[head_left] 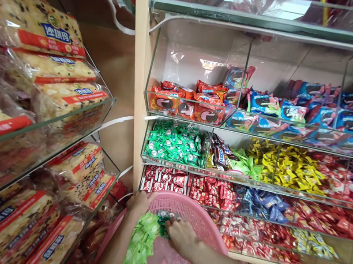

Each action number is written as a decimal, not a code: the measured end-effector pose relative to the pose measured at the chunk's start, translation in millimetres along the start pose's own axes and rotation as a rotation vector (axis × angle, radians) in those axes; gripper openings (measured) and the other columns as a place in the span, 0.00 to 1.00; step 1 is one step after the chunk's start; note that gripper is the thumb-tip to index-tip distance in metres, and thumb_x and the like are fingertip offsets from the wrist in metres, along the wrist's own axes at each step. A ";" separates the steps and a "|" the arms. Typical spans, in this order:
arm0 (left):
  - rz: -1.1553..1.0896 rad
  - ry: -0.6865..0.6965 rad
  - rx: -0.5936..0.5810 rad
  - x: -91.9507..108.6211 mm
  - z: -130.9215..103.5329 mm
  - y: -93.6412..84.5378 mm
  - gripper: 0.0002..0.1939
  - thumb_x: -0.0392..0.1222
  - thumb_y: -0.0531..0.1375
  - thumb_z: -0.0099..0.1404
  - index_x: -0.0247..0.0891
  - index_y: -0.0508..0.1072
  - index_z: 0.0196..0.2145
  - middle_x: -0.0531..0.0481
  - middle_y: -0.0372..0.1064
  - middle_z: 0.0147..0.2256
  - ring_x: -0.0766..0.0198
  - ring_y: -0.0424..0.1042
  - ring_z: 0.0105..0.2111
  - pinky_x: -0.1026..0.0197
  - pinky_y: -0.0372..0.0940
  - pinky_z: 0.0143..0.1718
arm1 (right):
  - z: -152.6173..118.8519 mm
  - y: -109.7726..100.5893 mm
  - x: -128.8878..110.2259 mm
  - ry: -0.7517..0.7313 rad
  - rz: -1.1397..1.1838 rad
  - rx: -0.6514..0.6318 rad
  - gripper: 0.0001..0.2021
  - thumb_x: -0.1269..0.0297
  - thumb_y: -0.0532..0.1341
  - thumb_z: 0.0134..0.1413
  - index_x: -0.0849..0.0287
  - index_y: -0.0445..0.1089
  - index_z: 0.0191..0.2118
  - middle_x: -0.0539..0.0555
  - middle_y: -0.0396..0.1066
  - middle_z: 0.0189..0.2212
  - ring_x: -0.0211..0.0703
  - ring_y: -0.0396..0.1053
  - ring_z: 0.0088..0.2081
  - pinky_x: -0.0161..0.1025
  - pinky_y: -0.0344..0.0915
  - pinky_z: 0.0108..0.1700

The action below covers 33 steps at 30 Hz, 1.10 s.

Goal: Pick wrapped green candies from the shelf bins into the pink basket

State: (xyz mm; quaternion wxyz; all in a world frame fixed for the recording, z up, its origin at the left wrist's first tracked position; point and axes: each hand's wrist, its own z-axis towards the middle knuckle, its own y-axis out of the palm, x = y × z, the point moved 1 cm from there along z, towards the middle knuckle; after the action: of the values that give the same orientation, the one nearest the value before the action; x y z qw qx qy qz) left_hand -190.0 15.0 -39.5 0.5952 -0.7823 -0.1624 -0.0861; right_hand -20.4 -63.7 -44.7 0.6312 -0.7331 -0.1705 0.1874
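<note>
A pink plastic basket (214, 231) with a perforated wall is low in the centre, in front of the shelves. My left hand (138, 204) is closed on the basket's rim at its far left side. Inside the basket, my right hand (180, 236) has its fingers bent around dark green candy packets (164, 221). Light green packets (139, 249) lie in a heap along the basket's left side, partly behind my left forearm. Part of the pink basket floor shows below my right hand.
Glass-fronted shelves hold green candies (176, 143), yellow candies (291, 168), red packets (164, 180) and blue-wrapped cookies (264, 103). At left, angled glass shelves carry large wrapped snack bars (51, 36). A wooden post (140, 64) stands between the two shelf units.
</note>
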 end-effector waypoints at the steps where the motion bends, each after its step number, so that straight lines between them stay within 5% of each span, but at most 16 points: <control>1: 0.001 -0.001 0.000 0.0 -0.2 0.0 0.42 0.68 0.36 0.61 0.30 0.73 0.45 0.30 0.71 0.44 0.43 0.70 0.46 0.51 0.62 0.41 | 2.1 1.3 -3.2 -0.027 -0.044 -0.022 0.12 0.78 0.57 0.50 0.64 0.70 0.42 0.63 0.73 0.36 0.52 0.72 0.35 0.44 0.69 0.34; 12: 0.022 -0.016 -0.012 3.8 -4.6 -5.9 0.39 0.65 0.38 0.63 0.31 0.73 0.45 0.30 0.70 0.46 0.45 0.69 0.47 0.53 0.62 0.42 | 10.2 20.5 -3.6 0.014 -0.072 -0.052 0.18 0.70 0.63 0.46 0.63 0.66 0.46 0.62 0.70 0.42 0.50 0.71 0.37 0.42 0.69 0.36; 33: 0.046 0.002 -0.016 4.6 -3.0 -7.4 0.39 0.66 0.38 0.62 0.31 0.73 0.44 0.31 0.71 0.45 0.44 0.70 0.46 0.53 0.63 0.42 | 1.2 12.7 -5.4 0.017 0.153 -0.153 0.26 0.54 0.65 0.45 0.63 0.64 0.48 0.60 0.72 0.41 0.53 0.71 0.38 0.42 0.65 0.37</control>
State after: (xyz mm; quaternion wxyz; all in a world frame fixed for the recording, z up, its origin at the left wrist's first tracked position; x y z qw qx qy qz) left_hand -188.1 14.6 -30.5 0.5910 -0.7904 -0.1430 -0.0746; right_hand -25.5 -67.1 -57.0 0.5587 -0.7916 -0.1224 0.2152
